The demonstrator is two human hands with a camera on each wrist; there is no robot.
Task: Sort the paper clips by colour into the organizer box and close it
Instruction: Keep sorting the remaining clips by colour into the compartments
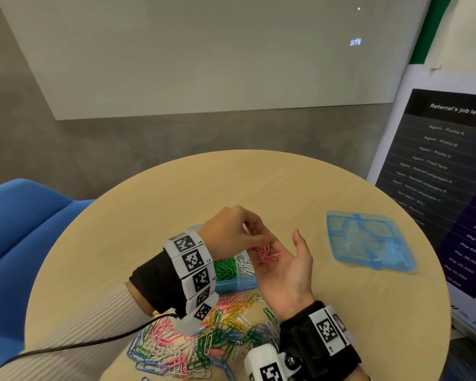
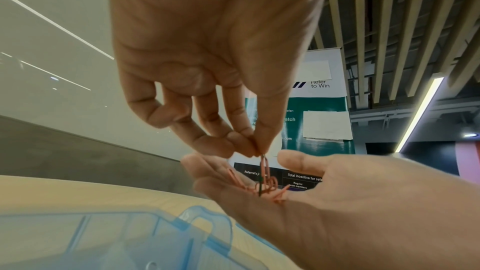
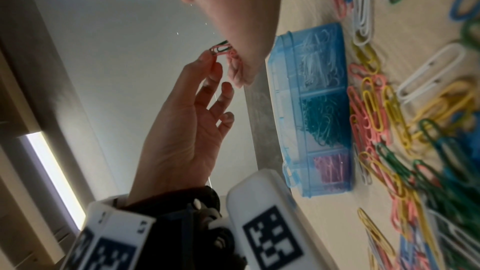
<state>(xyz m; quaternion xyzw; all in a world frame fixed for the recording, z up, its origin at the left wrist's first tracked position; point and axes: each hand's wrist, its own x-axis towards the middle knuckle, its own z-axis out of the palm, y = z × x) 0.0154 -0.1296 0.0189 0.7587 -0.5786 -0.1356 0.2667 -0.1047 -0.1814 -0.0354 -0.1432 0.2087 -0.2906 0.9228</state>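
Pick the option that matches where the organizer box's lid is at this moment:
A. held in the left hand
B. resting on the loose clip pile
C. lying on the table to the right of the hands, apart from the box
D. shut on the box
C: in the head view the blue lid lies flat on the table, right of both hands and apart from the open organizer box, with nothing holding it.

clips (image 1: 204, 336) before box (image 1: 232, 284), lid (image 1: 368, 240) right

The left hand (image 2: 207, 52) pinches a pink paper clip (image 2: 264, 166) (fingertips together) just above more pink clips (image 2: 270, 189) in the upturned right hand (image 2: 337, 202).
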